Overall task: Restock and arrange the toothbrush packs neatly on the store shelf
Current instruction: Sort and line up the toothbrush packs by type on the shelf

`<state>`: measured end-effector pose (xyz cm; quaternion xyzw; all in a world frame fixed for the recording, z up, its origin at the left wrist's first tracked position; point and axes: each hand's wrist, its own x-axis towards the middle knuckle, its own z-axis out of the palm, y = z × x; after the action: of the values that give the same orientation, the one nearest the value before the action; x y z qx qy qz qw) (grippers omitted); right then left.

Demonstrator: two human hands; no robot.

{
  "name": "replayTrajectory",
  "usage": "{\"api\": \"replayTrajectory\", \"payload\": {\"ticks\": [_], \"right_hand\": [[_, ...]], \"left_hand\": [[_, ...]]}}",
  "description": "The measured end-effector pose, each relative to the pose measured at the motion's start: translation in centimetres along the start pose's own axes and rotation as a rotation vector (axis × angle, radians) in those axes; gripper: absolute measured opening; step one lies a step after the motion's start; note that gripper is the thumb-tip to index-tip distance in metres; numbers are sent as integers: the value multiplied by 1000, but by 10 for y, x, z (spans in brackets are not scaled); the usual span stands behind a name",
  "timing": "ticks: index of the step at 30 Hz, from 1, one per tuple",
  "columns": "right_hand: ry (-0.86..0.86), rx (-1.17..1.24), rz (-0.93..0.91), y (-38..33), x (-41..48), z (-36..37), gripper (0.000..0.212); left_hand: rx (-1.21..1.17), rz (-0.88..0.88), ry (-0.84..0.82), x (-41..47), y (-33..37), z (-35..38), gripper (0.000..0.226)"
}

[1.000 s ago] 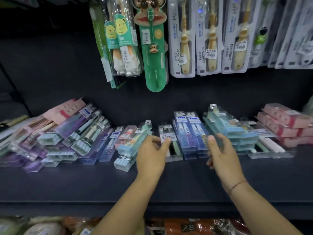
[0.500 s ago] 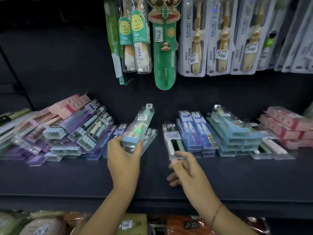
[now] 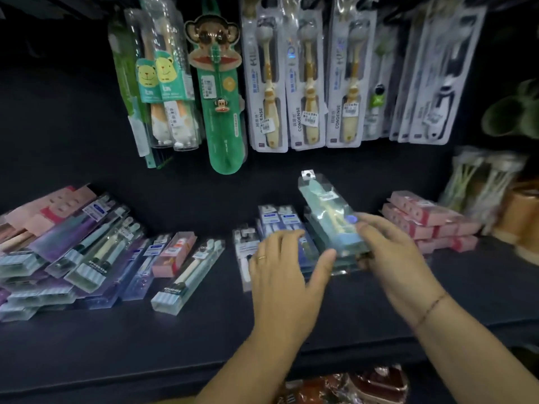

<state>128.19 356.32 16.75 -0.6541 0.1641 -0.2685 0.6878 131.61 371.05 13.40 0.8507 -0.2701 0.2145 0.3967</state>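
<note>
Toothbrush pack [image 3: 326,214], lately in the left hand [image 3: 285,272], is now lifted and tilted above the shelf [image 3: 175,345], gripped by the right hand [image 3: 393,258]. Left hand lies open over the blue packs [image 3: 277,220]; probably the pack goes to its matching stack.

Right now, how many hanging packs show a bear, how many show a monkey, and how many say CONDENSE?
Bear packs: 2
Monkey pack: 1
CONDENSE packs: 3
Total: 6
</note>
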Motion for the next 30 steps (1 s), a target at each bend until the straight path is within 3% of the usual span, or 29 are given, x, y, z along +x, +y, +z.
{"api": "replayTrajectory", "payload": {"ticks": [3,7,11,15,19,21,23,25,27,30], "right_hand": [[104,-103,-18,-1,41,-32,17],[120,-277,-40,16,79,-45,14],[66,-403,-5,33,92,-43,20],[80,-533,-49,38,97,-44,27],[138,-634,-39,40,100,-48,30],[210,-699,-75,41,95,-48,40],[259,-683,-170,37,79,-40,42],[264,-626,-334,33,54,-23,35],[231,-551,-503,30,21,2,23],[3,-520,-634,36,-20,43,14]], "left_hand": [[188,-51,-215,29,-11,11,99],[416,-86,-388,48,-27,24,69],[449,-72,-421,47,-35,32,64],[420,-67,-410,50,-35,34,70],[311,-94,-409,43,-26,23,107],[246,-90,-287,36,-35,8,101],[249,-118,-83,25,-59,-13,77],[321,-266,69,10,-93,-35,55],[442,-485,57,-6,-124,-53,57],[473,-650,-19,-22,-150,-64,61]]}}
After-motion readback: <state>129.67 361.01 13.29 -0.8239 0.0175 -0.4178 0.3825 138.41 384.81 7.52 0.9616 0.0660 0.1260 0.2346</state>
